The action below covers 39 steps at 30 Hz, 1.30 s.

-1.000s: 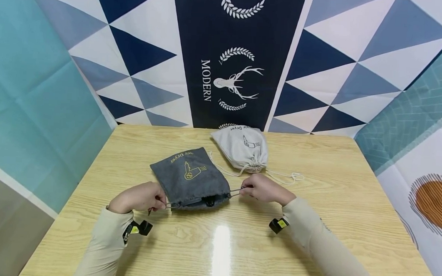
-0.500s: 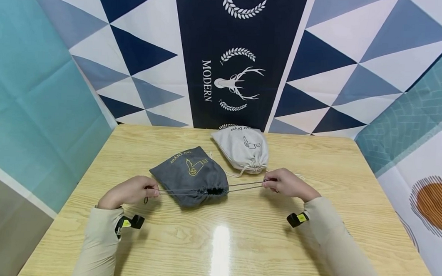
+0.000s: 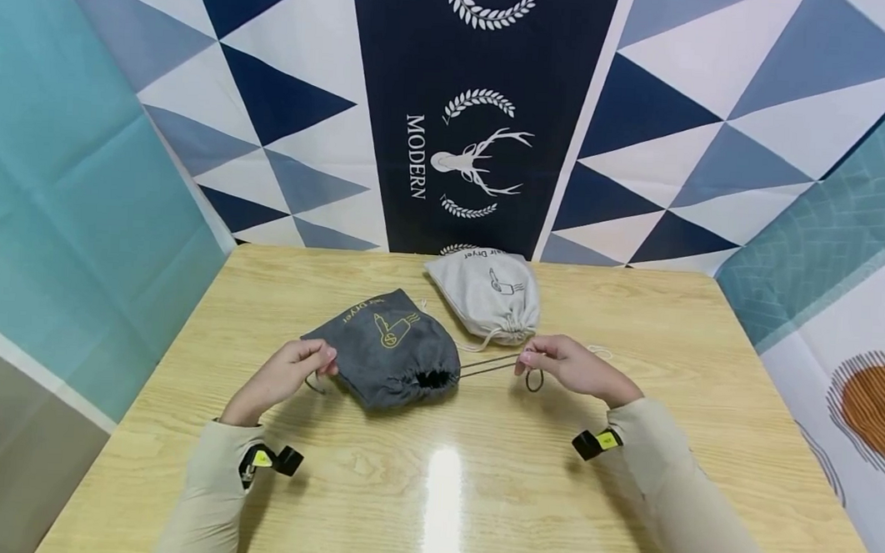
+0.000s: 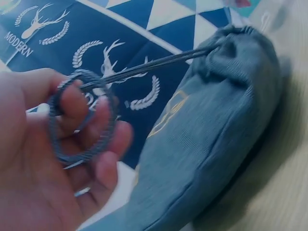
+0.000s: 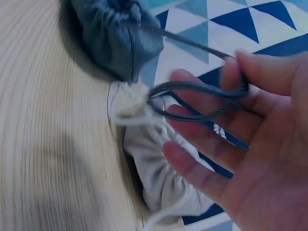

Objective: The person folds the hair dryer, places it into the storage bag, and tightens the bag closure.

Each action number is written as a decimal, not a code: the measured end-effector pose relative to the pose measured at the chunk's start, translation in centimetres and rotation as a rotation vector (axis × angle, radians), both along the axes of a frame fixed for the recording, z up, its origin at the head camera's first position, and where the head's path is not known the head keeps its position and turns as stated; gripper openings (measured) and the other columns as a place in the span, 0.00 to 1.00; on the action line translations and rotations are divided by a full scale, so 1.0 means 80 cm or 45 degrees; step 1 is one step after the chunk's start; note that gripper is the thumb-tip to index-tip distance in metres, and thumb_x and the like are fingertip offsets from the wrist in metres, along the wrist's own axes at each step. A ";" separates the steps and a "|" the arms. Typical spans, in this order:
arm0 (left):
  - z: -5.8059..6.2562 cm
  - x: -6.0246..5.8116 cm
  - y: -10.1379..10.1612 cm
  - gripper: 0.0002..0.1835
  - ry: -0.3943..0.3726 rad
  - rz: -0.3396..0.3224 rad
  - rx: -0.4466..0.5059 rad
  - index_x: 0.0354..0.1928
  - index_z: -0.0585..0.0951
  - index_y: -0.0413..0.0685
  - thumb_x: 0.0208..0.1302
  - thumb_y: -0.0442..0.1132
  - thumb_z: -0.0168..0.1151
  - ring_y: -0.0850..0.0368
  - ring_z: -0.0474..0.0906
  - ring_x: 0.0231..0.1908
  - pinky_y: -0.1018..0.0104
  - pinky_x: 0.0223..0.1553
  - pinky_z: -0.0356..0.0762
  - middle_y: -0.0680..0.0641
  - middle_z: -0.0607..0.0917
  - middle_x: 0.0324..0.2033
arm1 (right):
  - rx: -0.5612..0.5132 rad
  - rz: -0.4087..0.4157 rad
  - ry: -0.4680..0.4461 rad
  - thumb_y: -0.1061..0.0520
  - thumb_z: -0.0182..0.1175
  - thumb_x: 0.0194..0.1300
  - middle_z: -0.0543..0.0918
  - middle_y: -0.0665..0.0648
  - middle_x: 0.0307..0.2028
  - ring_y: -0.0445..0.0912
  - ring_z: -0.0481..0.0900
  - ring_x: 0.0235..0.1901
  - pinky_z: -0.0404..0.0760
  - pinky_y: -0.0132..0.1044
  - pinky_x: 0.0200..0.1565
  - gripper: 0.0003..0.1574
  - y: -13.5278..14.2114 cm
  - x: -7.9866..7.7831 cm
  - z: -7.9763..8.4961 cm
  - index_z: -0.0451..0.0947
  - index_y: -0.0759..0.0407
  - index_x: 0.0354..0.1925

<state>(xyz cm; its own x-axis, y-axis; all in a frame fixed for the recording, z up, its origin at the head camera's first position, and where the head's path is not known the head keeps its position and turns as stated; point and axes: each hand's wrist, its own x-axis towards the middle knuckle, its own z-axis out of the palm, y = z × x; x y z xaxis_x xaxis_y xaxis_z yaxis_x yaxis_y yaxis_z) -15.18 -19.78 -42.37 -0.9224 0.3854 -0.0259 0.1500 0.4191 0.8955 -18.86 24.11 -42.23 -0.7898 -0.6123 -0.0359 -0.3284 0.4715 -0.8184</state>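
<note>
A dark grey drawstring bag with yellow "Hair Dryer" lettering and a dryer picture lies left of the table's middle. Its gathered mouth faces the near right and shows a small dark gap. At the bag's left side, my left hand pinches one drawstring between thumb and index finger; the looped end hangs across the fingers. On the other side, my right hand pinches the opposite drawstring, which runs straight to the mouth. Its loop dangles over the loosely spread fingers.
A cream drawstring bag, also marked for a hair dryer, lies behind at the table's back edge. Its white cord trails close under my right hand. Patterned cloth backs the wooden table.
Both hands pulled the grey drawstrings outward, and the bag's mouth narrowed and bunched. Since half a second ago, my left hand has come back in toward the bag; my right has barely shifted.
</note>
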 end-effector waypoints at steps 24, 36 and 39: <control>0.006 -0.025 0.058 0.27 -0.669 -0.148 1.692 0.24 0.73 0.49 0.81 0.43 0.29 0.58 0.83 0.42 0.67 0.57 0.73 0.51 0.87 0.34 | -1.211 0.302 -0.500 0.61 0.33 0.80 0.86 0.53 0.48 0.44 0.80 0.56 0.73 0.31 0.58 0.26 -0.084 0.004 0.000 0.79 0.62 0.39; 0.011 -0.033 0.032 0.24 -0.705 -0.022 1.694 0.22 0.63 0.51 0.80 0.44 0.25 0.62 0.43 0.20 0.71 0.29 0.42 0.56 0.58 0.18 | -1.227 0.364 -0.577 0.60 0.33 0.79 0.76 0.51 0.24 0.45 0.73 0.25 0.77 0.40 0.57 0.23 -0.091 0.008 -0.006 0.67 0.57 0.27; 0.010 -0.035 0.019 0.26 -0.785 -0.049 1.747 0.22 0.63 0.50 0.80 0.45 0.22 0.63 0.41 0.21 0.72 0.29 0.40 0.57 0.55 0.18 | -1.192 0.361 -0.536 0.60 0.35 0.79 0.69 0.51 0.21 0.47 0.64 0.21 0.78 0.38 0.55 0.22 -0.083 0.009 -0.008 0.67 0.57 0.26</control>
<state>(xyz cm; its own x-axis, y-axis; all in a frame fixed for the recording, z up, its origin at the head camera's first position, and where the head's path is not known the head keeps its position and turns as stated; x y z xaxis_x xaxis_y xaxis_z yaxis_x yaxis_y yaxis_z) -17.97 -18.25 -41.55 -0.8906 0.4548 -0.0042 -0.3950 -0.7689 0.5028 -18.17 17.51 -42.87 -0.6476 -0.6973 0.3072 0.0667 -0.4535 -0.8887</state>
